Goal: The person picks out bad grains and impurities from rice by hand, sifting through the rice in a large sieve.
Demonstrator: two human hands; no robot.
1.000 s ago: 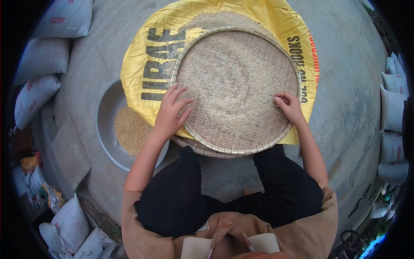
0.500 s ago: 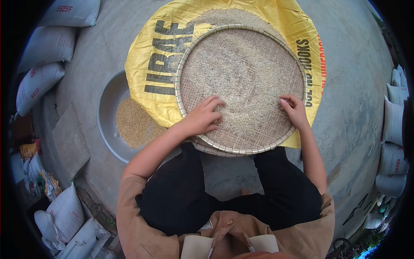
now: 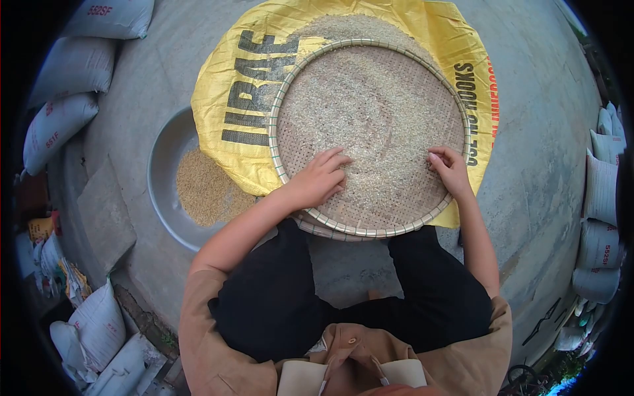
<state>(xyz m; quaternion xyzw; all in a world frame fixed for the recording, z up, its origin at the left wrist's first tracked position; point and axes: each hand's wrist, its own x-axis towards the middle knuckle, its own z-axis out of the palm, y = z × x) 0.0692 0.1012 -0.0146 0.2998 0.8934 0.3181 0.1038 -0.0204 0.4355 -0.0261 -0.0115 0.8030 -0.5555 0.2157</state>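
Grain (image 3: 376, 125) partly behind left fingers (image 3: 334, 161)

The left forearm (image 3: 252, 226) slants inward to a curled left hand (image 3: 321, 178); the right forearm (image 3: 478, 241) points forward, the right hand (image 3: 450, 170) loosely bent.

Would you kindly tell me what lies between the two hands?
In the head view, grain spread on the woven tray lies between left hand and right hand.

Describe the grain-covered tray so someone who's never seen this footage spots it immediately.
Start at the big yellow sack. Overlapping its near side is the round tray, loose grain scattered across it. Unlike the gray basin, it is woven; unlike the second rim beneath, it shows most of its face.
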